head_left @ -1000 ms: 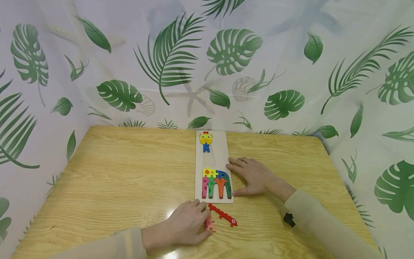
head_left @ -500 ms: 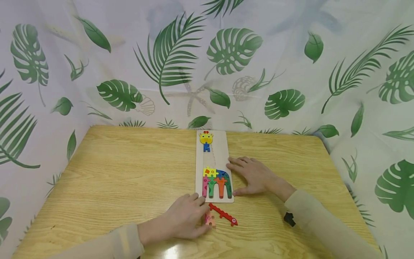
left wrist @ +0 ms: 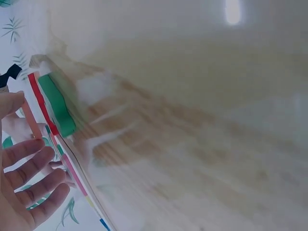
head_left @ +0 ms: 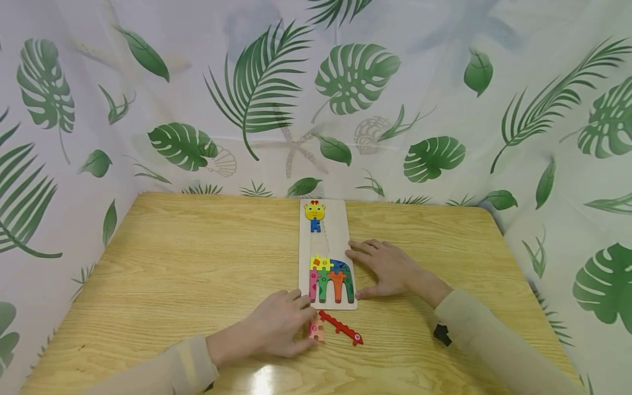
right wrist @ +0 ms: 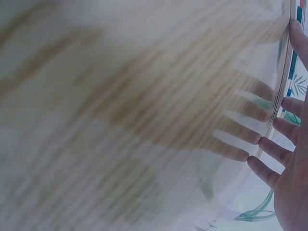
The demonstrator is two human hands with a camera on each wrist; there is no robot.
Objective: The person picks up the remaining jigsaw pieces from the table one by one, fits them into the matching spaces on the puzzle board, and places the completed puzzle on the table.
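A pale wooden giraffe puzzle board (head_left: 337, 233) lies on the table, with the yellow head, a blue neck piece and several body and leg pieces in it. Just below its near edge, my left hand (head_left: 281, 325) pinches a pink-orange puzzle piece (head_left: 316, 329) between thumb and index finger; the left wrist view shows this piece (left wrist: 31, 120) edge-on. Beside it on the table lies a long red puzzle piece (head_left: 340, 327). A green piece (left wrist: 57, 104) shows in the left wrist view but is hidden in the head view. My right hand (head_left: 387, 269) rests at the board's right edge, fingertips touching it.
The wood-grain table (head_left: 207, 252) carries the board near its middle, reaching toward the far edge. Behind and at both sides hangs a leaf-print cloth (head_left: 276, 82). A small dark object (head_left: 442, 334) is at the right sleeve.
My left hand has moved slightly away from me and to the left, bringing the pink-orange piece closer to the board. The right hand, board and red piece look unmoved.
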